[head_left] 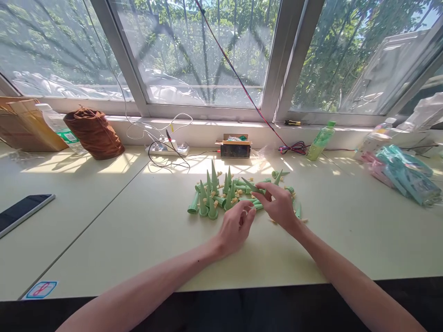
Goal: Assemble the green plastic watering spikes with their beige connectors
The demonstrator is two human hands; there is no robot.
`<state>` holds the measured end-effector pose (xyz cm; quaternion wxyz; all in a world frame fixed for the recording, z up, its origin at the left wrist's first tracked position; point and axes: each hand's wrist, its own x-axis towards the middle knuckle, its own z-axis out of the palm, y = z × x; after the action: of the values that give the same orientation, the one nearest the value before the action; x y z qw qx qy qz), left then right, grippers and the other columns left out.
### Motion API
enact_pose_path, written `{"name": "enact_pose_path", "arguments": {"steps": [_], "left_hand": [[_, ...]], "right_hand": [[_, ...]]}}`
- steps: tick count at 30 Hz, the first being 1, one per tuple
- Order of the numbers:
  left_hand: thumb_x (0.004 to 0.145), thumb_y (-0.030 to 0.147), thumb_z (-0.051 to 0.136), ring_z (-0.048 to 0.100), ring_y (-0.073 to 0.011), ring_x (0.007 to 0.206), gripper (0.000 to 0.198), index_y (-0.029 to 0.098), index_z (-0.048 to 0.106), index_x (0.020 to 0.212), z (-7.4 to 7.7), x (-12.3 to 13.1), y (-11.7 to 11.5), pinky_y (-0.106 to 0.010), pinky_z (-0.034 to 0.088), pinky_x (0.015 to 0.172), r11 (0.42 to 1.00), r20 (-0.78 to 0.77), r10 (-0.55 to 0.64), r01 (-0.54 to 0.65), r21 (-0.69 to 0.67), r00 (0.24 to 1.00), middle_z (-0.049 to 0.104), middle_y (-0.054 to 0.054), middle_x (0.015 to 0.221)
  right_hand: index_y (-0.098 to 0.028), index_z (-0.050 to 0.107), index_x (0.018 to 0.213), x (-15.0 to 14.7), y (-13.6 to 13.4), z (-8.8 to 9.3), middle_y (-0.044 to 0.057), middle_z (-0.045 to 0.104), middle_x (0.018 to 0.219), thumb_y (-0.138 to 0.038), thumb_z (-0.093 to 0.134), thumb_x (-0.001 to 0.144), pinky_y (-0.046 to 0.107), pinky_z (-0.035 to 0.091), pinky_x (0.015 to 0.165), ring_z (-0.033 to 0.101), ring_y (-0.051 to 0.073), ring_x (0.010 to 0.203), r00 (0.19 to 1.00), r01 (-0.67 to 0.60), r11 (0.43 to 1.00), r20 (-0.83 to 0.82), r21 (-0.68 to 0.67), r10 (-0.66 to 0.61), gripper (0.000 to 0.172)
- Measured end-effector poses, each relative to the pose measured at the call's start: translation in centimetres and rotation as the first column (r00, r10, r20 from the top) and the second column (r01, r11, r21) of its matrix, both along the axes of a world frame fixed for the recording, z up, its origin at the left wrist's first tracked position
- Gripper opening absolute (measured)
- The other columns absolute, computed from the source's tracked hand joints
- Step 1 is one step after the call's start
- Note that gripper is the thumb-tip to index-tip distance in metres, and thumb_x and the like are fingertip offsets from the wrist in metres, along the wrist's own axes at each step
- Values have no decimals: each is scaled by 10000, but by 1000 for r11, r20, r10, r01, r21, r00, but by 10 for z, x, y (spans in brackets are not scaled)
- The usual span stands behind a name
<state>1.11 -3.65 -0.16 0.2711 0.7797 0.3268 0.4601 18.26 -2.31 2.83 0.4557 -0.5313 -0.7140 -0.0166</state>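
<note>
At the middle of the pale table [138, 240], below the window: the right hand [282, 207] holds one green cone [252, 186] pinched between thumb and fingertips. The cone lies nearly level, tip to the left, just above the heap. The left hand [235, 228] is close beside the right, its fingers curled in toward the thumb; whether they grip anything cannot be told.

Directly behind both hands lies the heap of cones [214, 198]. Several stand upright on their wide ends at its left side, and others lie flat. Small beige pieces [238, 192] are scattered among them.

Further back, against the sill, a small cardboard box [236, 148] stands open at the top, with something teal showing inside; what it is cannot be made out. To the box's left is a white power strip [168, 148] with looped leads. To its right are a coiled red-and-black cable [293, 148] and a capped green bottle [321, 140], leaning, contents not discernible.

At far left are a brown bag [94, 133], gathered shut at its top, a clear water bottle [60, 127] lying on its side, and a cardboard carton [24, 124]. A dark phone [22, 213] lies near the left edge. At far right, teal packets [404, 177] lie piled together.
</note>
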Motion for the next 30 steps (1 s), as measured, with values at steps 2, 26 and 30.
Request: {"name": "enact_pose_path", "arguments": {"steps": [2,26,30], "left_hand": [[1008,362,458,480,-53,455,184,190,490,1066,1,0,0,-190,331,461,997,58,44,-40,-65,997,611,15,801],[973,494,507,556,-94,512,330,170,556,938,1,-1,6,-197,441,437,969,240,108,-48,-241,965,607,-9,727],[1003,451,456,580,-91,588,273,185,513,983,0,-1,4,-177,446,440,974,257,83,-23,-225,963,592,-31,857]], "right_hand": [[-212,696,936,-4,-6,-12,8,693,694,-363,613,935,274,508,606,571,135,519,998,-39,999,-41,27,40,173],[-231,649,1047,-13,-24,-15,49,750,1018,-240,581,944,247,534,578,576,97,526,955,-289,949,-28,124,294,123],[-218,662,942,14,-15,-1,48,749,926,-310,513,958,275,543,644,592,120,545,993,-88,989,-72,121,97,176]]}}
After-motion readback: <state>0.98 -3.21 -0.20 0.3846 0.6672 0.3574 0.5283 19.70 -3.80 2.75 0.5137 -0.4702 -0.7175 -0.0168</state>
